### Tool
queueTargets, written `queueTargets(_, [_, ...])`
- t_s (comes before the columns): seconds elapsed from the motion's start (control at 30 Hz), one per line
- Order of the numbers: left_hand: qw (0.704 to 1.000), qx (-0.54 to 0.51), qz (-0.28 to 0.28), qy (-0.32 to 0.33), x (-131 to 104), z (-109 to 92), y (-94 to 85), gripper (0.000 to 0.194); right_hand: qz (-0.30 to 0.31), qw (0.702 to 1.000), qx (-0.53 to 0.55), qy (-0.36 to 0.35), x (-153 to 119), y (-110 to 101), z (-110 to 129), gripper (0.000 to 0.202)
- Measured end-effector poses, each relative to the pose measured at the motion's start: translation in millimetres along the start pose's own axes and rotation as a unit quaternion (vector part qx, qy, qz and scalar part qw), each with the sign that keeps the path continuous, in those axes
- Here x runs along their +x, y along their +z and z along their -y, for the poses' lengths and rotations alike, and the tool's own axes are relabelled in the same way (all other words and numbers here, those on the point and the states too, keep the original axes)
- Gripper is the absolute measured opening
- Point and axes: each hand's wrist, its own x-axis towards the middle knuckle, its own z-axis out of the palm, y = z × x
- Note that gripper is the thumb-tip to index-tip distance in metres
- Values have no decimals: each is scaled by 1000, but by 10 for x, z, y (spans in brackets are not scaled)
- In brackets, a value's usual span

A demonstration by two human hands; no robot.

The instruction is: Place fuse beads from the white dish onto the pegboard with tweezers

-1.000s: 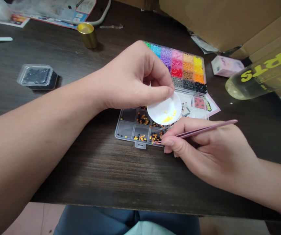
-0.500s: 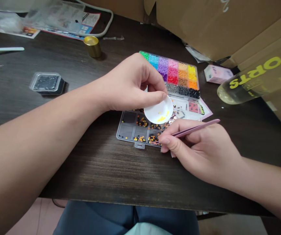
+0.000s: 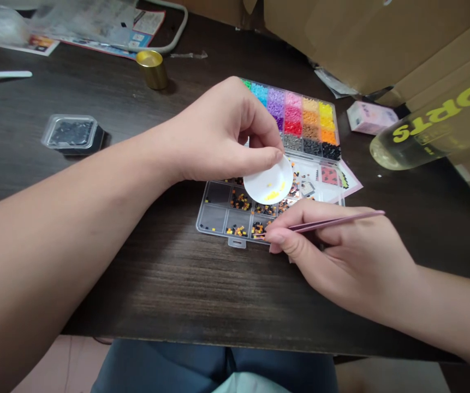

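Pinched at its rim, a small round white dish (image 3: 259, 185) hangs from my left hand (image 3: 235, 136), with several yellow beads (image 3: 273, 195) on it. My right hand (image 3: 337, 251) is closed around pink tweezers (image 3: 341, 219), whose tips reach into a front compartment of the clear bead box (image 3: 210, 213). Orange, yellow and black beads (image 3: 241, 200) lie mixed in that near half of the box. The far half holds beads sorted by colour (image 3: 293, 113). Part of the box is hidden behind my left hand and the dish.
A clear tub of black beads (image 3: 73, 134) and a gold cup (image 3: 152, 69) stand to the left. At the right are a small pink box (image 3: 372, 117) and a clear bottle (image 3: 415, 139) with yellow lettering. Cardboard (image 3: 341, 43) rises behind; plastic bags (image 3: 87, 22) lie back left.
The view has shifted slightly. In my right hand the tweezers now lie at a flatter angle, their tips still at the front compartment. My left hand keeps its hold on the dish.
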Motion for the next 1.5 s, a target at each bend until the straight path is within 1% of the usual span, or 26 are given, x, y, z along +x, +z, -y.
queueTargets(0.13, [1000,5,-5,7,-7,-21,-12,13,-1,1000,-21,4,-14,15,12,30])
queueTargets(0.23, [1000,8,-1,-10,-13,-35,-11,14,2,1000,-16,3,-11,12,12,29])
queueTargets(0.43, [1000,7,-13,-17,-22,-50,-5,13,-1,1000,-10,3,2,-8,-8,35])
queueTargets(0.57, [1000,16,-13,-12,-18,-33,-9,13,-2,1000,-13,5,1,-32,-10,38])
queueTargets(0.67, [1000,8,-8,3,-4,-8,0,13,-4,1000,-11,22,10,-71,32,40])
queueTargets(0.73, [1000,-10,-5,15,5,4,12,12,-23,999,-8,38,23,-93,66,38])
queueTargets(0.77, [1000,-16,-3,15,8,7,20,13,-45,998,-15,49,32,-101,77,35])
queueTargets(0.87, [999,-33,9,3,10,3,44,13,-138,985,-66,74,48,-112,82,28])
queueTargets(0.9, [999,-46,12,1,9,-1,51,13,-161,980,-84,78,46,-112,77,27])
queueTargets(0.97, [997,-70,9,-6,7,-8,60,13,-177,976,-101,78,24,-112,68,25])
queueTargets(1.03, [997,-74,-3,-19,5,-10,60,13,-158,982,-79,71,-13,-107,69,22])
queueTargets(1.1, [998,-59,-15,-31,6,-3,52,12,-114,992,-35,49,-42,-90,73,18])
queueTargets(1.17, [998,-47,-20,-29,9,7,41,12,-60,998,-3,25,-46,-62,66,22])
queueTargets(1.23, [999,-40,-26,-16,13,15,32,11,-27,999,7,16,-25,-31,44,29])
queueTargets(1.3, [999,-32,-29,-7,16,16,27,12,-21,1000,10,16,5,-7,16,32])
queueTargets(1.5, [999,-26,-27,-9,16,20,34,12,-18,1000,3,5,47,21,-16,27])
